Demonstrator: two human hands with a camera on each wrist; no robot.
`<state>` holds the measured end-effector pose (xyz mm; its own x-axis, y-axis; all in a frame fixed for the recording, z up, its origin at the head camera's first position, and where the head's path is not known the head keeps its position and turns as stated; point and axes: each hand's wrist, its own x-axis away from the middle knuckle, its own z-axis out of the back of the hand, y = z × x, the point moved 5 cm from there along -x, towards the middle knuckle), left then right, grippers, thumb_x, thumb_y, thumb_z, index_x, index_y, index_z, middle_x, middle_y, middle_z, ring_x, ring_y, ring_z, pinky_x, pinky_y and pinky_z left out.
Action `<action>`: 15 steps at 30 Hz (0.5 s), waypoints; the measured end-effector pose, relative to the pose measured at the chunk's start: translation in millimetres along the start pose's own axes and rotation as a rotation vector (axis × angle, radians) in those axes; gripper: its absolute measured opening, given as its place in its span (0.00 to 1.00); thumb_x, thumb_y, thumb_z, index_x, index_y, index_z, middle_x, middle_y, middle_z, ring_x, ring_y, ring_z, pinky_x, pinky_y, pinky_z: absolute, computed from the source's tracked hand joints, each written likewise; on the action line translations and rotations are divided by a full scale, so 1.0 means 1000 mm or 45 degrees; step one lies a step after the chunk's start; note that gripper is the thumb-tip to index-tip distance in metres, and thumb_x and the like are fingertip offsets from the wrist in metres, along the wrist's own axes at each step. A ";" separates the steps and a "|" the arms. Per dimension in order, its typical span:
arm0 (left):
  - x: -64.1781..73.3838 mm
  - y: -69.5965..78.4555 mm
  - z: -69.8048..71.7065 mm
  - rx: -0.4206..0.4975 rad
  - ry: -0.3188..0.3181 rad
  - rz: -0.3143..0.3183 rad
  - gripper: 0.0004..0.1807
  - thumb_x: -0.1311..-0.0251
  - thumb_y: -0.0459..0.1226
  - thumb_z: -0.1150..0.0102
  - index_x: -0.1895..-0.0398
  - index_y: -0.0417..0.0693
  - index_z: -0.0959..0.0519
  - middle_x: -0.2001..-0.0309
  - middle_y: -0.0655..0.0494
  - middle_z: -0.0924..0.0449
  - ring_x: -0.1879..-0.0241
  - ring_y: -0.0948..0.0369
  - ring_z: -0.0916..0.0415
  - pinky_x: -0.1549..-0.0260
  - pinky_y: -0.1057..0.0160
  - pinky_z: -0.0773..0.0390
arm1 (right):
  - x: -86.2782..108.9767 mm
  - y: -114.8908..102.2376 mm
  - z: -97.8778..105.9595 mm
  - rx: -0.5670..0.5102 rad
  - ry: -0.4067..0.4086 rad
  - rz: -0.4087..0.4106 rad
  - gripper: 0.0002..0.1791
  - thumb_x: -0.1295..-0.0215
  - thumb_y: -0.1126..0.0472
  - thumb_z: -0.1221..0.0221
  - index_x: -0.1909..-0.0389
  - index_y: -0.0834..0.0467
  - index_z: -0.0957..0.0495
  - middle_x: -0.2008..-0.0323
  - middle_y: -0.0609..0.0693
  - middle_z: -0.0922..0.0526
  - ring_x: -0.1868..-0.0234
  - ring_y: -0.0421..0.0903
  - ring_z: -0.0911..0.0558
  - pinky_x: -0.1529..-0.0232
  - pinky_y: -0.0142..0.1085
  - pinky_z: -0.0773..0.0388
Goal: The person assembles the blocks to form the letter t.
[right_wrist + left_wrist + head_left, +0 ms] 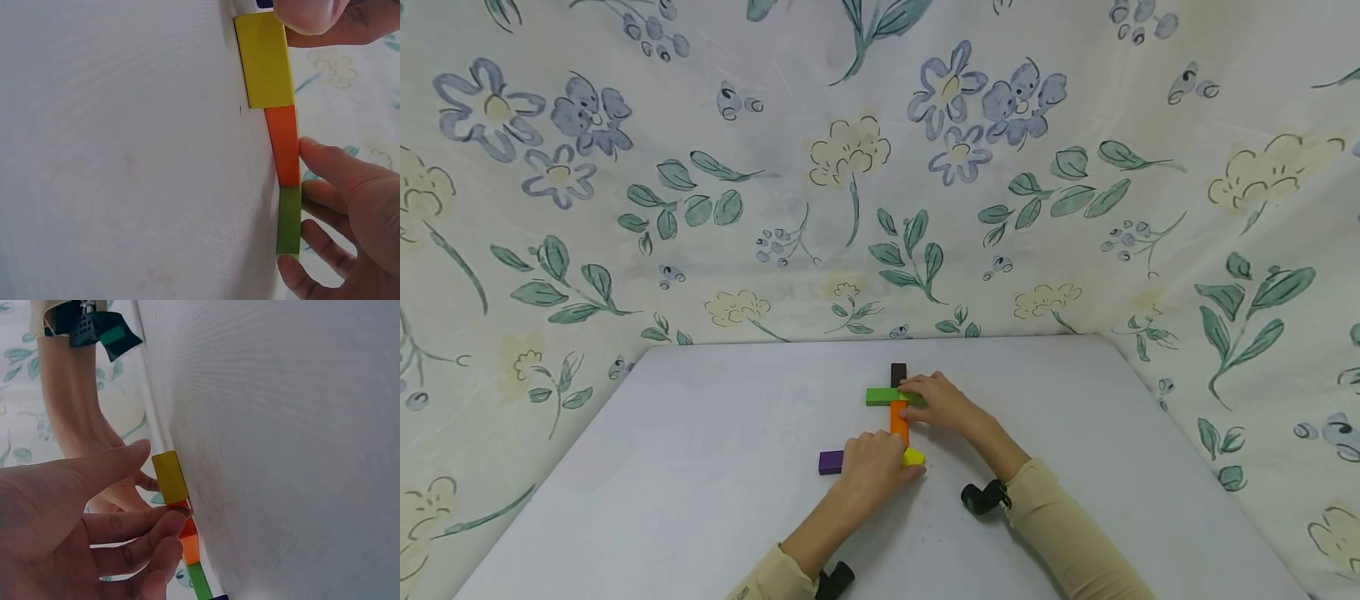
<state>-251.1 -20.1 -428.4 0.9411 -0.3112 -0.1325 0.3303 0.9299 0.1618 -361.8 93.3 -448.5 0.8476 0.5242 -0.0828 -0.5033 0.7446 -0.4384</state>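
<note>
Several coloured blocks lie joined in a flat figure on the white table. A dark brown block (898, 374) is at the far end, with a green bar (882, 397) crossing below it. An orange block (898, 419) runs towards me from the green. At the near end lie a purple block (831, 462) and a yellow block (914, 457). My left hand (872, 467) covers the part between purple and yellow, its thumb and finger at opposite sides of the yellow block. My right hand (946, 403) rests by the green bar, its thumb touching the orange block's side and its fingers loosely bent.
The white table (700, 500) reaches back to a flower-patterned cloth (820, 275), which also hangs along both sides. A dark wrist device (983, 498) sits at the right cuff, and another (835, 581) at the left cuff.
</note>
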 end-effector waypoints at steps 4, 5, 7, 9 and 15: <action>0.000 -0.001 0.000 0.004 -0.011 0.009 0.23 0.50 0.57 0.30 0.77 0.47 0.20 0.84 0.57 0.36 0.82 0.61 0.40 0.82 0.67 0.44 | 0.000 0.000 -0.001 0.003 -0.004 0.008 0.28 0.36 0.47 0.37 0.38 0.55 0.23 0.34 0.52 0.24 0.36 0.54 0.27 0.34 0.51 0.31; 0.001 -0.002 -0.001 0.009 -0.014 0.013 0.23 0.50 0.58 0.30 0.77 0.47 0.20 0.84 0.57 0.36 0.82 0.61 0.39 0.82 0.67 0.44 | 0.000 0.000 -0.001 0.002 -0.005 0.007 0.28 0.36 0.47 0.37 0.38 0.55 0.23 0.34 0.52 0.25 0.36 0.54 0.27 0.33 0.51 0.31; 0.001 -0.003 -0.001 0.015 -0.022 0.024 0.24 0.50 0.58 0.30 0.77 0.47 0.20 0.84 0.57 0.35 0.82 0.61 0.39 0.82 0.67 0.43 | 0.000 0.000 -0.001 0.001 -0.007 0.004 0.28 0.36 0.47 0.37 0.38 0.55 0.23 0.34 0.52 0.25 0.37 0.54 0.27 0.34 0.51 0.31; 0.001 -0.004 -0.001 0.015 -0.019 0.029 0.24 0.51 0.58 0.30 0.79 0.47 0.21 0.84 0.57 0.35 0.82 0.61 0.39 0.82 0.67 0.43 | -0.001 0.000 -0.001 -0.002 -0.008 0.000 0.28 0.36 0.47 0.37 0.38 0.55 0.23 0.35 0.52 0.24 0.37 0.55 0.27 0.34 0.51 0.30; 0.001 -0.009 -0.001 -0.008 -0.006 0.018 0.25 0.52 0.59 0.30 0.84 0.49 0.22 0.86 0.58 0.34 0.84 0.61 0.41 0.85 0.68 0.42 | -0.001 0.001 -0.001 0.009 -0.009 -0.010 0.28 0.36 0.46 0.37 0.38 0.54 0.23 0.34 0.51 0.24 0.37 0.54 0.27 0.34 0.51 0.30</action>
<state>-253.2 -29.1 -430.8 0.9460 -0.2989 -0.1259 0.3165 0.9354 0.1576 -363.1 93.0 -449.8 0.8502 0.5213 -0.0732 -0.4980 0.7515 -0.4326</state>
